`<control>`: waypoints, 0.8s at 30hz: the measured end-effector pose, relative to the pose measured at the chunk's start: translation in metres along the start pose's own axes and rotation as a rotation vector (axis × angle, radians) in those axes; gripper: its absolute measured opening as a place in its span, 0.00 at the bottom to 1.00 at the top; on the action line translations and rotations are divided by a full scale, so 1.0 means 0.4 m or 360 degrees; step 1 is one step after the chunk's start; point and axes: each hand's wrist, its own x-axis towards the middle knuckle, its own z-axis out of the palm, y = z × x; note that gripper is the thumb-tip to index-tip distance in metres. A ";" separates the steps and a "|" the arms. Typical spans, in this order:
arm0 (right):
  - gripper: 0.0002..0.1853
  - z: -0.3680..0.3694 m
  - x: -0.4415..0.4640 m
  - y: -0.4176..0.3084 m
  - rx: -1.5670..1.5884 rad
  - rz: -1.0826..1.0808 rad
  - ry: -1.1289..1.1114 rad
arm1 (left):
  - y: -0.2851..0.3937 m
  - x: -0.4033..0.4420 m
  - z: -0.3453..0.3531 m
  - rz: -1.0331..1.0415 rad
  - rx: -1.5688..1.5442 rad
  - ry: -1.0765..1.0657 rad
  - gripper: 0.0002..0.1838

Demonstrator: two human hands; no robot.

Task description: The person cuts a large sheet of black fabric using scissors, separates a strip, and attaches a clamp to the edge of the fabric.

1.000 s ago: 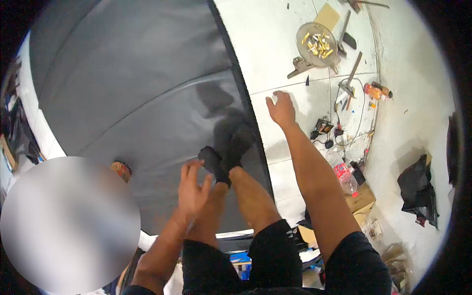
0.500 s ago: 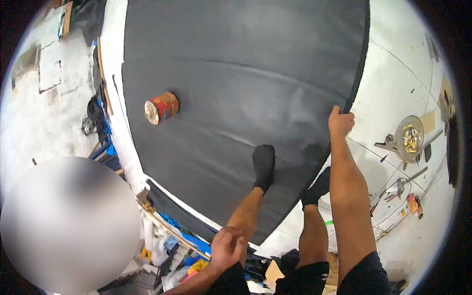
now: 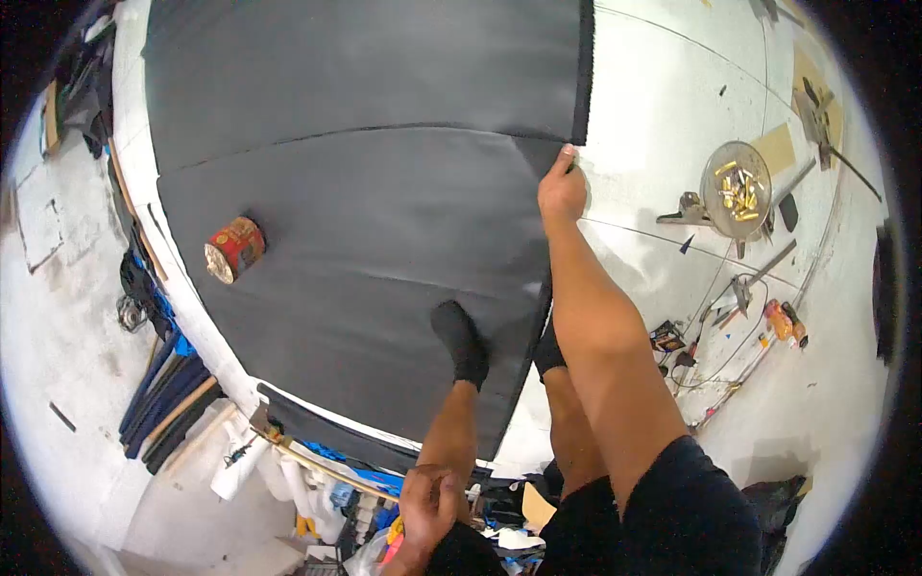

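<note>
My right hand point(image 3: 563, 188) pinches the right edge of a large black leather-like sheet point(image 3: 365, 202), its thumb on top near where a seam or fold line meets the edge. Beside it a small corner of the sheet is turned over. My left hand point(image 3: 429, 504) rests by my left leg with fingers curled in and nothing visible in them. A sock-covered left foot point(image 3: 463, 341) stands on the sheet. On the left part of the sheet sits a red can point(image 3: 236, 250) with a pale top.
Right of the sheet, a round dish point(image 3: 736, 190) of brass-coloured pieces stands on white floor tiles, with tools and an orange packet point(image 3: 778, 320) nearby. Dark rolls point(image 3: 168, 413) lie at the left. Assorted clutter point(image 3: 336, 499) fills the area below the sheet.
The view has shifted right, so things appear further left. My right hand has moved farther up along the sheet's edge, which now shows a folded corner. My left hand stays by the leg.
</note>
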 end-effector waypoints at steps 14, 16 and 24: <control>0.39 -0.093 0.013 0.022 -0.0194 -0.0229 -0.0154 | -0.059 -0.012 -0.040 -0.0157 0.0005 -0.0102 0.06; 0.36 -0.154 0.050 0.098 -0.0145 -0.0274 -0.0035 | -0.072 -0.005 -0.015 -0.0160 -0.0030 -0.0133 0.06; 0.36 -0.333 0.146 0.311 -0.0666 -0.0224 0.0769 | -0.128 0.165 0.123 -0.0274 -0.0098 -0.0492 0.13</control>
